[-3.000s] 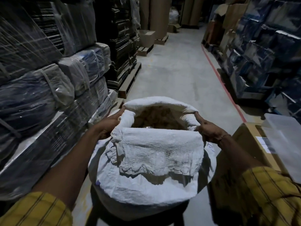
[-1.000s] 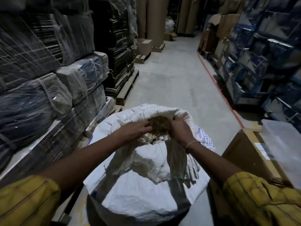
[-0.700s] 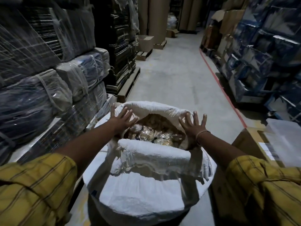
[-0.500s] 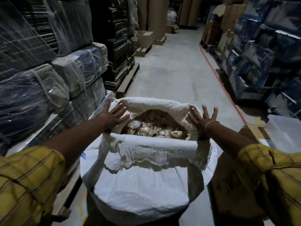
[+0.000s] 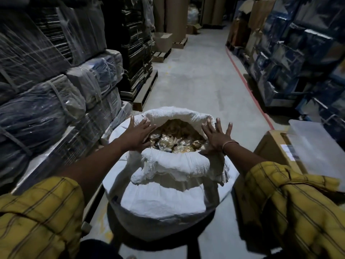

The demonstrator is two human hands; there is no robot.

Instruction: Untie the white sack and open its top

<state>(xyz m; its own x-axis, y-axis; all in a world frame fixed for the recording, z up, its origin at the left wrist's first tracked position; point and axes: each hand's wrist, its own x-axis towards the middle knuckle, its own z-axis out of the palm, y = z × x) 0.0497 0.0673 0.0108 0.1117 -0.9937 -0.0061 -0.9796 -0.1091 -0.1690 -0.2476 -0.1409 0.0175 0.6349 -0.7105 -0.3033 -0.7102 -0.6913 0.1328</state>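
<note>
The white woven sack (image 5: 164,200) stands on the floor in front of me, its top open and its rim rolled down into a thick collar. Inside lie several small clear-wrapped brownish packets (image 5: 175,139). My left hand (image 5: 137,136) rests flat on the left side of the rim, fingers spread. My right hand (image 5: 217,136), with a thin bangle at the wrist, presses flat on the right side of the rim, fingers spread too. Neither hand grips anything. No tie or string is visible.
Plastic-wrapped bundles (image 5: 46,113) are stacked close on the left on pallets. A cardboard box (image 5: 276,146) with a clear plastic lid (image 5: 313,139) on it stands right of the sack. Blue wrapped stacks (image 5: 298,62) line the right behind a red floor line (image 5: 248,86). The concrete aisle (image 5: 196,77) runs ahead.
A second ago both hands were in the sack's mouth; they have since spread apart to the left and right rim, lying flat with fingers splayed. The mouth stands wider, showing the packets.
</note>
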